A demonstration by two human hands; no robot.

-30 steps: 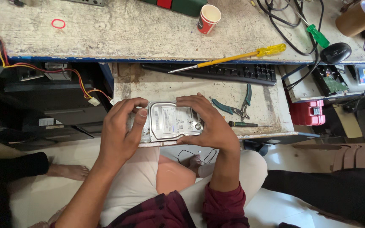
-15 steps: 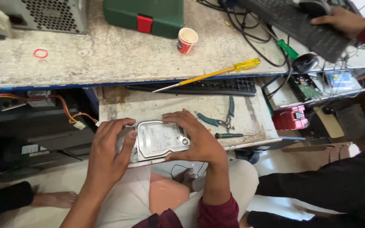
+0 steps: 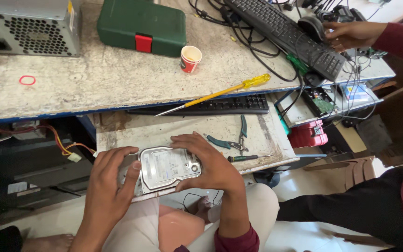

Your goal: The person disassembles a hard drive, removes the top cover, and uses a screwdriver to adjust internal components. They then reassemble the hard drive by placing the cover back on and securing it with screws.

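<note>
Head view: a silver hard drive (image 3: pixel 170 169) is held flat, label side up, at the near edge of a pull-out surface (image 3: pixel 131 133) below the main bench. It is clasped from both sides. The left hand (image 3: pixel 110 184) is spread along the drive's left edge, its fingers (image 3: pixel 129 170) curled against the casing, and the right hand (image 3: pixel 211 163) is laid over the right edge and far corner, its fingers (image 3: pixel 185 140) bent down onto the top plate. Both hands are closed on the drive, and neither is seen to hold a tool.

The drive appears to overhang the near lip of the pull-out surface, above the lap. A slip could be caused there if either grip were loosened, since little of the casing seems to be supported from beneath; how much rests on the surface cannot be told, as the underside is hidden by the hands.

The top plate could be pressed or smudged by the right hand's fingers, and the circuit side underneath may be scraped on the rough, stained surface if the drive is dragged.

Green-handled pliers (image 3: pixel 232 140) and a small screwdriver (image 3: pixel 248 158) lie just beside the right hand and could be knocked off the edge by the wrist. A long yellow-handled screwdriver (image 3: pixel 215 94) juts out over the bench lip above the pull-out surface and could be dislodged downward. Farther off, another person's hand (image 3: pixel 350 32) rests at a keyboard (image 3: pixel 285 30) amid loose cables.
</note>
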